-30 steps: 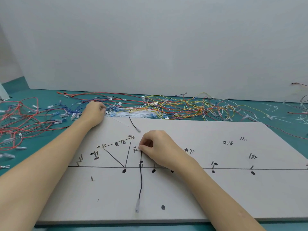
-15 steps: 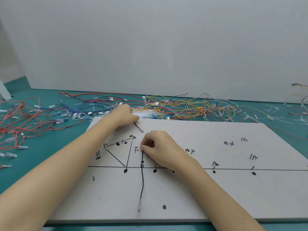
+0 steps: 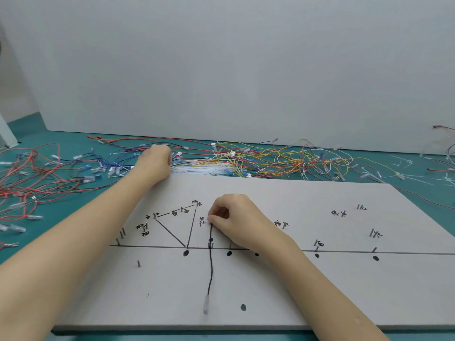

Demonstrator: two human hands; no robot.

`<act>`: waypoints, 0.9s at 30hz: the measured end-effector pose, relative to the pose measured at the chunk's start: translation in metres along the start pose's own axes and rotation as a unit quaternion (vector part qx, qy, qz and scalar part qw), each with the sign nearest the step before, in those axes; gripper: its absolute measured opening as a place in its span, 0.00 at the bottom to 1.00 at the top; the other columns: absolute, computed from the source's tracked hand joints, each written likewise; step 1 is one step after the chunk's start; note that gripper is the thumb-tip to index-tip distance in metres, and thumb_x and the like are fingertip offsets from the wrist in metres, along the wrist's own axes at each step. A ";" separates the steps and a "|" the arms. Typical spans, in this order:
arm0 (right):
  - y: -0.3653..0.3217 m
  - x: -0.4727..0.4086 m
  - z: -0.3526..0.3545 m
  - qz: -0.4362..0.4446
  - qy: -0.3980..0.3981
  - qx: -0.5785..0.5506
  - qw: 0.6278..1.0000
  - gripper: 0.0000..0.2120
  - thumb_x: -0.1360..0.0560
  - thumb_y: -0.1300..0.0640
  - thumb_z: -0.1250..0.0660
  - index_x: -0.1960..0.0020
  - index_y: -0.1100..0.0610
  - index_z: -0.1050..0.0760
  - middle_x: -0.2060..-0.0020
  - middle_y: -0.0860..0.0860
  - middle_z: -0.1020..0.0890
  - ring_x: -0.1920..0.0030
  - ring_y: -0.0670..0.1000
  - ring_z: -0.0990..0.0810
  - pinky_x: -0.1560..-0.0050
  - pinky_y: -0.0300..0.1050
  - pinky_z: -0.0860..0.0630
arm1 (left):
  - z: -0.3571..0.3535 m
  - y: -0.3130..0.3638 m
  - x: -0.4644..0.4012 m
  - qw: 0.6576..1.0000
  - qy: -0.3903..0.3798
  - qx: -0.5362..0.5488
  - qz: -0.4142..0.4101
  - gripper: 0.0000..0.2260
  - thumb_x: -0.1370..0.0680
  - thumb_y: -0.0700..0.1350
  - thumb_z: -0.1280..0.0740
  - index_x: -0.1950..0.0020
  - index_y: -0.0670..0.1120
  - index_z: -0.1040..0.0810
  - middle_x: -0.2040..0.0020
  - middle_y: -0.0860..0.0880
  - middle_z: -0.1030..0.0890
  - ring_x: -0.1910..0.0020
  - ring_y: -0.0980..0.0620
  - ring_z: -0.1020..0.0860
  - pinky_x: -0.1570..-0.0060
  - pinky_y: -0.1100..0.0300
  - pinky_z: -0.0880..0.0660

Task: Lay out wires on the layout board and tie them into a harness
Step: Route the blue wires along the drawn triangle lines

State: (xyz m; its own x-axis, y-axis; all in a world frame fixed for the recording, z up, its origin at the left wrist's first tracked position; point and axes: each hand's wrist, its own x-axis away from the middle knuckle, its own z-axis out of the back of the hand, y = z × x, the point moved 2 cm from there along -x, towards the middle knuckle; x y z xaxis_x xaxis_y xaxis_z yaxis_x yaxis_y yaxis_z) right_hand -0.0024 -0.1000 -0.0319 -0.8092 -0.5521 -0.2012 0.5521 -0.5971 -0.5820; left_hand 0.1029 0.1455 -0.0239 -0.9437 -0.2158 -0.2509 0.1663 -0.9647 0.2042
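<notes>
Pinching the upper end of a black wire between thumb and curled fingers, the right hand rests on the grey layout board; the wire runs straight down from that hand toward the near edge, past two pins, ending in a clear terminal. At the board's far left corner the left hand, knuckles up and fingers curled, reaches into the loose wires on the teal table; whether it grips any cannot be told.
</notes>
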 end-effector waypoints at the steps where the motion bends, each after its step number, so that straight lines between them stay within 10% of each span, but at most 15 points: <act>1: 0.000 0.000 0.000 -0.001 0.000 0.000 1.000 0.05 0.24 0.57 0.33 0.55 0.56 0.19 0.59 0.47 0.19 0.57 0.46 0.23 0.53 0.41 0.25 | 0.000 -0.008 0.000 1.000 0.017 0.006 0.017 0.10 0.28 0.33 0.37 0.51 0.41 0.20 0.48 0.38 0.20 0.48 0.37 0.22 0.50 0.49 0.25; 5: 0.001 0.000 0.000 -0.004 -0.003 -0.001 1.000 0.05 0.24 0.57 0.33 0.55 0.55 0.19 0.59 0.47 0.18 0.57 0.46 0.23 0.53 0.41 0.24 | -0.001 -0.042 -0.001 0.985 0.051 0.128 0.099 0.04 0.29 0.39 0.27 0.61 0.45 0.22 0.55 0.43 0.19 0.52 0.42 0.23 0.52 0.52 0.25; 9: 0.000 -0.001 -0.001 -0.002 -0.003 0.001 1.000 0.04 0.24 0.57 0.33 0.55 0.55 0.19 0.59 0.46 0.19 0.57 0.45 0.23 0.53 0.41 0.25 | 0.002 -0.059 -0.004 0.900 0.153 0.378 0.156 0.05 0.26 0.40 0.32 0.53 0.44 0.17 0.56 0.46 0.17 0.57 0.50 0.24 0.55 0.60 0.29; 17: 0.001 0.000 0.000 -0.004 -0.002 -0.004 1.000 0.05 0.24 0.58 0.34 0.54 0.55 0.19 0.58 0.47 0.18 0.56 0.46 0.23 0.52 0.41 0.25 | 0.000 -0.108 -0.016 0.970 0.065 0.152 0.175 0.19 0.22 0.32 0.43 0.34 0.41 0.23 0.33 0.38 0.25 0.34 0.37 0.30 0.34 0.47 0.31; 27: 0.001 0.000 0.000 -0.003 -0.001 -0.001 1.000 0.05 0.25 0.58 0.34 0.55 0.55 0.18 0.59 0.46 0.18 0.58 0.45 0.23 0.54 0.39 0.26 | -0.007 -0.117 -0.012 0.989 -0.010 0.076 0.125 0.14 0.22 0.33 0.41 0.44 0.38 0.18 0.39 0.36 0.21 0.40 0.35 0.26 0.40 0.48 0.29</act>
State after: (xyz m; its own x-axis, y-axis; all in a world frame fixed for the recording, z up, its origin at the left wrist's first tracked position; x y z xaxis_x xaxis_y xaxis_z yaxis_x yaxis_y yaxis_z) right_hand -0.0014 -0.1005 -0.0325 -0.8114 -0.5506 -0.1962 0.5477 -0.5990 -0.5842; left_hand 0.0964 0.2600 -0.0513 -0.8846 -0.4396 -0.1558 0.3513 -0.8477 0.3974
